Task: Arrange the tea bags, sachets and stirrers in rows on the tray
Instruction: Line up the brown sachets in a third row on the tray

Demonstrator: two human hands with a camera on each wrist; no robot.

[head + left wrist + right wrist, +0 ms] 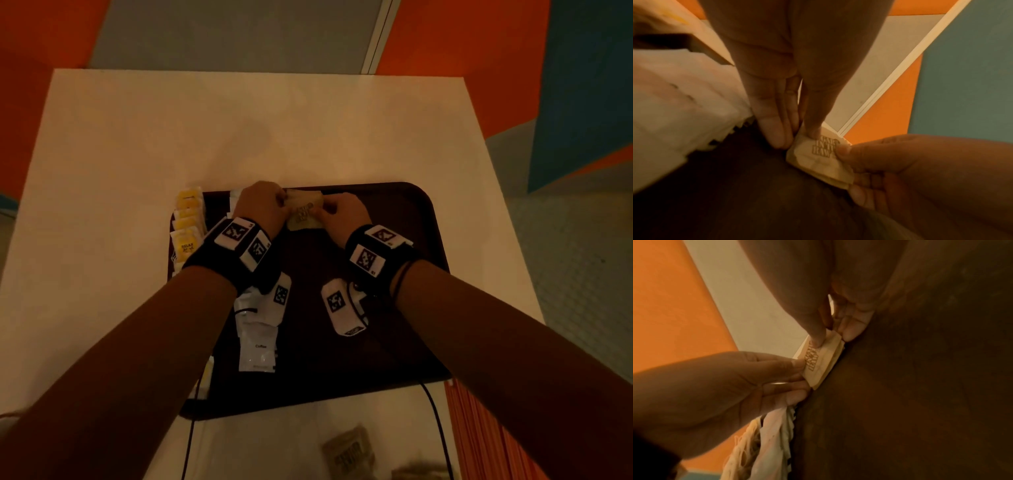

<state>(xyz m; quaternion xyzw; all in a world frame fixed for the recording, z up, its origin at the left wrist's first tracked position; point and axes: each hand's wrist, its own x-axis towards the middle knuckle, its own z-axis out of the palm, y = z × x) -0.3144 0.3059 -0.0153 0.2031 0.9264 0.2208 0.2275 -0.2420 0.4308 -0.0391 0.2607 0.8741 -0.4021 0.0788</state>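
Observation:
A small stack of tan sugar sachets [305, 215] stands on edge at the far middle of the dark brown tray [404, 219]. My left hand [279, 205] pinches the stack's left end between thumb and fingers, as the left wrist view shows: left hand [795, 136], sachets [818, 162]. My right hand [323, 209] pinches the other end; the right wrist view shows the right hand [834, 337] on the sachets [822, 363]. Yellow tea bags [186, 219] lie in a row along the tray's left edge. White coffee sachets [257, 342] run in a row beside them.
The tray sits on a white table [137, 137]. More tan sachets [349, 452] lie on the table near me, in front of the tray. An orange ribbed bundle [479, 431] lies at the near right. Cables hang from both wrists across the tray.

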